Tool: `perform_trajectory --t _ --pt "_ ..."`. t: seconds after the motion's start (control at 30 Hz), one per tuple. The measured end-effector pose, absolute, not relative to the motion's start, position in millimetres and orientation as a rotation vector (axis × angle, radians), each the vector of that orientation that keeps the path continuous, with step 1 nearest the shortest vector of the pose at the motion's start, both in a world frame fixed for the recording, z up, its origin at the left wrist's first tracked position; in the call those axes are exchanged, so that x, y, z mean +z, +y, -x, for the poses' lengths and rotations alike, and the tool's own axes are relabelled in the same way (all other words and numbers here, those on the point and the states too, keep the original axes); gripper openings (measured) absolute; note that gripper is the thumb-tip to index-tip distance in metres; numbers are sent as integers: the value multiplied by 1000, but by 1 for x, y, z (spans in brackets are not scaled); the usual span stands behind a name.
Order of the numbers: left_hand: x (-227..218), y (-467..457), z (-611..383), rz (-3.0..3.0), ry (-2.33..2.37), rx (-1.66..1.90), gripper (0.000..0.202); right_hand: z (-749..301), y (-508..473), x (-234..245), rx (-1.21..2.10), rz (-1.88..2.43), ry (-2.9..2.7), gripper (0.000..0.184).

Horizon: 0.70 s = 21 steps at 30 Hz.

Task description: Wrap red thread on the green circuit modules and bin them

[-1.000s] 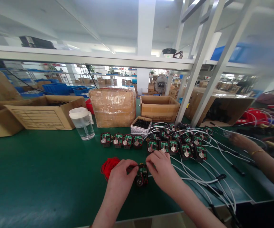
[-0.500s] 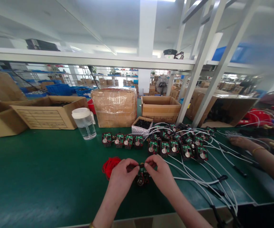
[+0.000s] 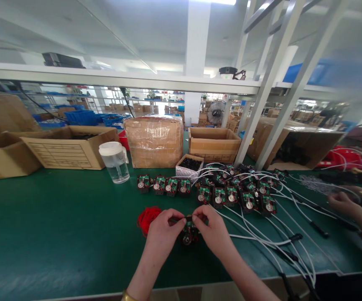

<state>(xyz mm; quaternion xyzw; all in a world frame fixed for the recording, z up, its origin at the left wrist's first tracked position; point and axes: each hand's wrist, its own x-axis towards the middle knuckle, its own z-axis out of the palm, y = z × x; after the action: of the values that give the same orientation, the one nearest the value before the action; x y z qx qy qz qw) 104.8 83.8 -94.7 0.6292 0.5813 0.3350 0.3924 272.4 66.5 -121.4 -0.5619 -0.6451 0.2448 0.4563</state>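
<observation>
Green tabletop (image 3: 74, 234): circuit modules (image 3: 220, 196), jug (image 3: 116, 165), red bundle (image 3: 147, 219), probably wire.

Bare left hand (image 3: 165, 230), gold-coloured wrist bangle (image 3: 127, 296)

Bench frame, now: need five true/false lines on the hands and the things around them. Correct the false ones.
1. The left hand and right hand meet at one circuit unit. True.
2. The red bundle lies beside the right hand. False: it is beside the left hand.
3. The clear jug has a white lid. True.
4. The small box is filled with red cord. False: it holds black parts.
5. White cables lie to the right of the right hand. True.
</observation>
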Motion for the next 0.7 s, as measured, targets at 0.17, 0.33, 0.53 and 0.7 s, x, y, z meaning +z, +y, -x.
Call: perform_trajectory --t 0.17,0.33,0.53,0.7 --pt "-96 85 -106 -1585 1478 857 17 -271 67 -123 585 1407 -1593 8" --pt "-98 84 -105 -1598 1478 879 16 -272 68 -126 631 1403 -1571 7" --pt "-103 82 -105 -1564 1460 922 18 -280 70 -133 783 1348 -1520 12" --pt "-108 81 -103 -1538 1415 941 25 -284 70 -138 859 1285 -1478 22"
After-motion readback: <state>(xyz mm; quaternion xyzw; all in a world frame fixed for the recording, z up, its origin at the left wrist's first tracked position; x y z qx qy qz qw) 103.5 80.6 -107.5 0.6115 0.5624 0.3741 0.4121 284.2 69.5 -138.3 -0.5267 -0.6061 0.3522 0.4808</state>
